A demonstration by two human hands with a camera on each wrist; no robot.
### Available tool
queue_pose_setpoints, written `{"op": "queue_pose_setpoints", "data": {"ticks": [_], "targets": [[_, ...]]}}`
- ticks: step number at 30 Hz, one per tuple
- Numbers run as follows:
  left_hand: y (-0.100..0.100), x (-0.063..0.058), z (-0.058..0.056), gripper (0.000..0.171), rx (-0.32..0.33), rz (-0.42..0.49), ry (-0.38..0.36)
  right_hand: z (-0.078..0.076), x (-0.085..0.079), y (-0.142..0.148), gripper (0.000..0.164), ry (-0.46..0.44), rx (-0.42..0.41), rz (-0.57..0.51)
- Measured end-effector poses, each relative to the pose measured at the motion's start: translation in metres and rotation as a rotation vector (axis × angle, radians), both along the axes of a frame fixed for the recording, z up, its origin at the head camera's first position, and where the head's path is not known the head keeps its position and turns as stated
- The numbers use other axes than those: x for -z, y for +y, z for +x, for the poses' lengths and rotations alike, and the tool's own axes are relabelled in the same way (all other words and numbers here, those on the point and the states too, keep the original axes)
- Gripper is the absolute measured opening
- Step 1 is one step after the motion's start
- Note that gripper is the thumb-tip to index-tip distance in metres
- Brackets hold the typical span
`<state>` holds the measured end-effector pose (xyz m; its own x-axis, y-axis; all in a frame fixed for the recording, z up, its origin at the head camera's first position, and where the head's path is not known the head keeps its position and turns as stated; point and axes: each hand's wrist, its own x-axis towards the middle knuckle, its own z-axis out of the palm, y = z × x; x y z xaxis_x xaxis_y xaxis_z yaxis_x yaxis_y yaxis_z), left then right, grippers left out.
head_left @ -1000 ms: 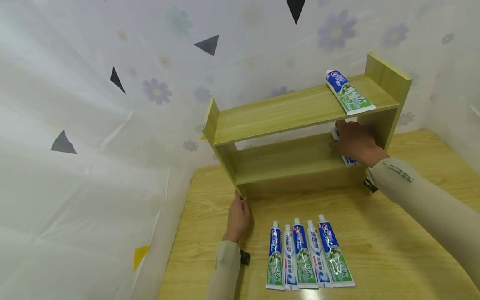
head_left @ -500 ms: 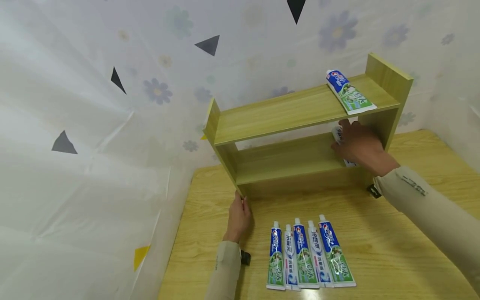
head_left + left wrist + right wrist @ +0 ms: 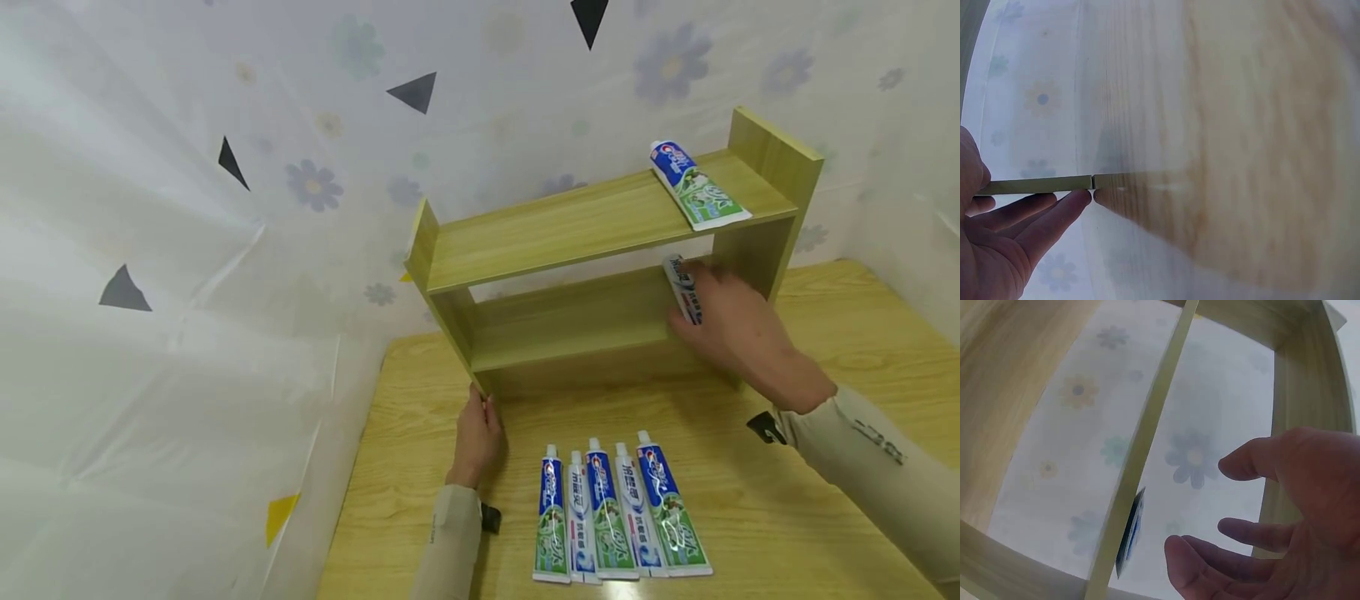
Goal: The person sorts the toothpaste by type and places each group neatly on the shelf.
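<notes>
A two-tier wooden shelf (image 3: 540, 242) stands on the table. My left hand (image 3: 476, 437) grips the lower front of its left side panel, with the panel's edge (image 3: 1041, 185) between thumb and fingers in the left wrist view. At the lower tier's right end lies a white toothpaste tube (image 3: 682, 287), partly hidden by my right hand (image 3: 738, 325). In the right wrist view that tube (image 3: 1129, 537) rests against the shelf board, and the right hand's spread fingers are apart from it. A blue-and-green toothpaste tube (image 3: 697, 185) lies on the upper tier, near the right.
Several toothpaste tubes lie side by side on the wooden table (image 3: 405, 500) before the shelf, blue-and-green ones (image 3: 551, 517) alternating with white ones (image 3: 581, 521). A flowered sheet (image 3: 495, 125) hangs behind, and pale plastic sheeting (image 3: 180, 375) covers the left side.
My right hand has let go of the white tube and drawn back, down and to the right, uncovering more of it. The left hand keeps its grip on the shelf.
</notes>
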<state>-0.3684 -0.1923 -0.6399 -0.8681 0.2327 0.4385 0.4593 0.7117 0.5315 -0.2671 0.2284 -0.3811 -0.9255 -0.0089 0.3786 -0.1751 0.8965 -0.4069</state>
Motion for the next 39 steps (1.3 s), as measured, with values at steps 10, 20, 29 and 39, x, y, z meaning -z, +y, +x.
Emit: {"op": "queue_pose_setpoints", "data": {"ticks": [10, 20, 29, 39], "targets": [[0.000, -0.003, -0.002, 0.032, 0.006, -0.004, 0.045, 0.018, 0.012, -0.013, 0.047, 0.121, -0.055, -0.054], [0.001, -0.005, 0.001, 0.027, 0.012, 0.016, 0.061, 0.035, 0.026, -0.027, 0.044, 0.050, -0.102, -0.117], [0.001, -0.006, 0.003, 0.028, 0.015, 0.006, 0.060, 0.045, 0.042, -0.038, 0.040, 0.002, -0.130, -0.139], [0.003, -0.008, 0.006, 0.031, 0.013, 0.002, 0.045, 0.055, 0.069, -0.049, 0.048, -0.108, -0.129, -0.137]]}}
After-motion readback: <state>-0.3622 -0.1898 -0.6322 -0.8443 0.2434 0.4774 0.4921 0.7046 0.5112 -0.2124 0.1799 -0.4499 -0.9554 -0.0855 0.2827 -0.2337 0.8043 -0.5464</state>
